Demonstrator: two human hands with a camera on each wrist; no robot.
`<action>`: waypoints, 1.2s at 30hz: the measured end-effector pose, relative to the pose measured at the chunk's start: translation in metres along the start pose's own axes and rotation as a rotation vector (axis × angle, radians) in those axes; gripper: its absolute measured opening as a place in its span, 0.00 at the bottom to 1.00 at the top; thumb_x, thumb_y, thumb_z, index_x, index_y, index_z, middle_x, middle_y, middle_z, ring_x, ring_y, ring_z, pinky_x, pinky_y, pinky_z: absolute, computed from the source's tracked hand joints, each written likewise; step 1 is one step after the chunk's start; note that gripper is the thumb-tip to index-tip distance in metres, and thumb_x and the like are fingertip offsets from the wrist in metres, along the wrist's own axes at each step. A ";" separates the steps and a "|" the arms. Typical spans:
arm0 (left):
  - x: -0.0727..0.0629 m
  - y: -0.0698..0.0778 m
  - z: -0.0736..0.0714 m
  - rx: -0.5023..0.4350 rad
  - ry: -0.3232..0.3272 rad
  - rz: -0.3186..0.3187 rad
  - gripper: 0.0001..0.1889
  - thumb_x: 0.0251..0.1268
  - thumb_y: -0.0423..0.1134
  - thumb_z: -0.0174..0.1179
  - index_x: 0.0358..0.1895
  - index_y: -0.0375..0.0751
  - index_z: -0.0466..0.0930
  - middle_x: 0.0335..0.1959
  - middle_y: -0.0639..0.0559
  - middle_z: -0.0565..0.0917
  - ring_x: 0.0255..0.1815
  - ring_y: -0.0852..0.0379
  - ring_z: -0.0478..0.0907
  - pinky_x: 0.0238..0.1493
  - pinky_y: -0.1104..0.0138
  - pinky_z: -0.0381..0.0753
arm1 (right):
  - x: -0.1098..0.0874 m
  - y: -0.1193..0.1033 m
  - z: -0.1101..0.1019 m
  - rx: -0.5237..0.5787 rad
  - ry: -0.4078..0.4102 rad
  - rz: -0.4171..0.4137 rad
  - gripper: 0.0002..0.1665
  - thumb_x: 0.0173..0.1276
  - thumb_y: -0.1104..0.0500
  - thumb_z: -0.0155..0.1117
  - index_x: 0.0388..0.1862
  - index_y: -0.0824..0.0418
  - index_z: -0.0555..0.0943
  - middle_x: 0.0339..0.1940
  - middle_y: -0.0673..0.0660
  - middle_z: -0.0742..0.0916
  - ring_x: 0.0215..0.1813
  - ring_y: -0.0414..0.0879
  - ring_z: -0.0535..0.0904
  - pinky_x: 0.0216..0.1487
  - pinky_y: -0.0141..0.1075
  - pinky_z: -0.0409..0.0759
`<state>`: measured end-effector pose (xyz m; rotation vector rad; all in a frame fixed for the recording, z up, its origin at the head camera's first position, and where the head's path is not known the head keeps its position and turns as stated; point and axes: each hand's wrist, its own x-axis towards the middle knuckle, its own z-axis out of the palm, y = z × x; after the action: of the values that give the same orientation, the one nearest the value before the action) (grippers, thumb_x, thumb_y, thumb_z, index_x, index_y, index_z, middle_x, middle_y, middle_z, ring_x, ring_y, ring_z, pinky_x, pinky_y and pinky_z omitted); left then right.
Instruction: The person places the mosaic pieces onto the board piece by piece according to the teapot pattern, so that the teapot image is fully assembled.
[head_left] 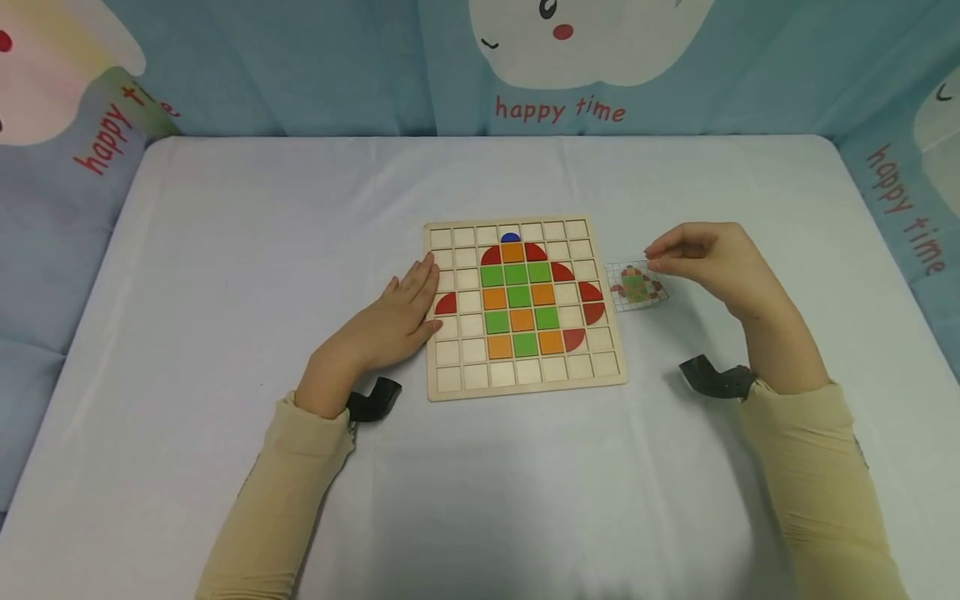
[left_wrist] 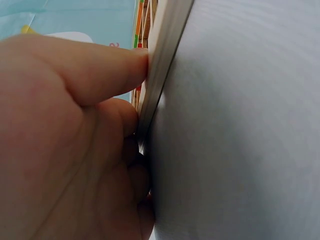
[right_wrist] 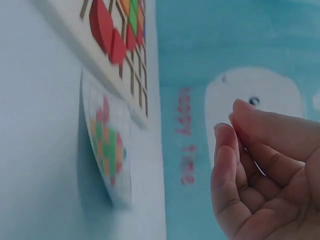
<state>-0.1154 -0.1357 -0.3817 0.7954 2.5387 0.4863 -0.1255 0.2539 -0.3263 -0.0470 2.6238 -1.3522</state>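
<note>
A wooden grid board [head_left: 476, 375] lies on the table in the head view. Green squares [head_left: 518, 296], orange squares [head_left: 521, 319], red quarter-round pieces [head_left: 446, 304] and one blue half-round piece [head_left: 511, 237] sit in its cells. My left hand [head_left: 382, 321] rests along the board's left edge, fingers extended; its thumb [left_wrist: 112, 70] touches the rim in the left wrist view. To the board's right lies a pattern card [right_wrist: 107, 145] with its edge curled up. Above the card's far right corner hovers my right hand [head_left: 712, 262], thumb and fingertips close together, with nothing visible between them.
A white cloth covers the table [head_left: 262, 250]. Behind it hangs a blue curtain [head_left: 337, 67] with cloud prints and red lettering. Black devices [head_left: 375, 400] are worn at both wrists.
</note>
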 end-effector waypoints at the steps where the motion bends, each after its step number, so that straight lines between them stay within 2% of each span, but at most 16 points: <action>1: 0.000 0.000 0.000 -0.002 0.000 0.000 0.37 0.75 0.44 0.42 0.73 0.30 0.32 0.75 0.40 0.30 0.75 0.47 0.30 0.72 0.52 0.35 | -0.001 0.003 -0.004 -0.005 0.009 0.005 0.11 0.61 0.64 0.68 0.42 0.67 0.83 0.30 0.43 0.85 0.36 0.39 0.79 0.40 0.25 0.73; 5: 0.001 0.000 0.000 -0.003 -0.003 -0.001 0.37 0.75 0.44 0.43 0.73 0.30 0.32 0.75 0.40 0.31 0.75 0.47 0.30 0.72 0.52 0.35 | -0.006 0.013 -0.017 -0.010 0.043 0.042 0.11 0.61 0.62 0.68 0.42 0.64 0.84 0.30 0.40 0.85 0.35 0.37 0.78 0.37 0.25 0.73; 9: 0.001 0.001 0.000 -0.003 -0.005 0.001 0.37 0.75 0.44 0.42 0.73 0.31 0.32 0.75 0.41 0.30 0.75 0.47 0.30 0.72 0.52 0.35 | -0.010 0.023 -0.027 0.031 0.065 0.079 0.10 0.61 0.61 0.68 0.42 0.60 0.85 0.30 0.39 0.86 0.35 0.35 0.79 0.34 0.26 0.73; 18: 0.002 0.001 0.000 -0.010 -0.008 0.004 0.36 0.76 0.45 0.41 0.73 0.31 0.32 0.75 0.41 0.30 0.75 0.47 0.29 0.72 0.52 0.35 | -0.017 0.039 -0.046 0.120 0.084 0.104 0.12 0.63 0.62 0.67 0.45 0.62 0.84 0.33 0.42 0.87 0.38 0.36 0.80 0.40 0.25 0.72; 23: 0.002 0.001 0.000 -0.013 -0.008 0.004 0.36 0.76 0.44 0.41 0.73 0.30 0.32 0.75 0.41 0.30 0.75 0.47 0.30 0.72 0.52 0.35 | -0.019 0.051 -0.055 0.107 0.099 0.158 0.13 0.63 0.59 0.67 0.46 0.60 0.84 0.33 0.41 0.87 0.41 0.34 0.78 0.42 0.23 0.68; 29: 0.002 0.000 0.000 -0.011 -0.004 0.000 0.37 0.76 0.44 0.42 0.74 0.31 0.32 0.75 0.41 0.30 0.75 0.47 0.30 0.72 0.52 0.35 | -0.020 0.064 -0.065 0.048 0.150 0.201 0.11 0.61 0.57 0.69 0.43 0.55 0.86 0.30 0.35 0.85 0.45 0.34 0.72 0.40 0.22 0.65; 33: 0.002 -0.001 -0.001 -0.009 -0.008 -0.002 0.36 0.76 0.45 0.41 0.73 0.31 0.32 0.75 0.41 0.30 0.75 0.47 0.30 0.72 0.51 0.35 | -0.020 0.071 -0.068 0.002 0.169 0.240 0.11 0.61 0.53 0.69 0.43 0.51 0.86 0.30 0.32 0.83 0.46 0.34 0.69 0.46 0.26 0.61; 36: 0.002 -0.001 0.000 -0.006 -0.012 -0.006 0.37 0.76 0.45 0.42 0.73 0.31 0.32 0.75 0.42 0.30 0.75 0.47 0.29 0.72 0.52 0.35 | -0.020 0.077 -0.069 0.009 0.169 0.261 0.08 0.62 0.53 0.68 0.41 0.47 0.87 0.29 0.31 0.83 0.45 0.34 0.69 0.46 0.26 0.60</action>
<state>-0.1175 -0.1354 -0.3832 0.7855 2.5266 0.4855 -0.1140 0.3567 -0.3460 0.4136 2.6411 -1.3274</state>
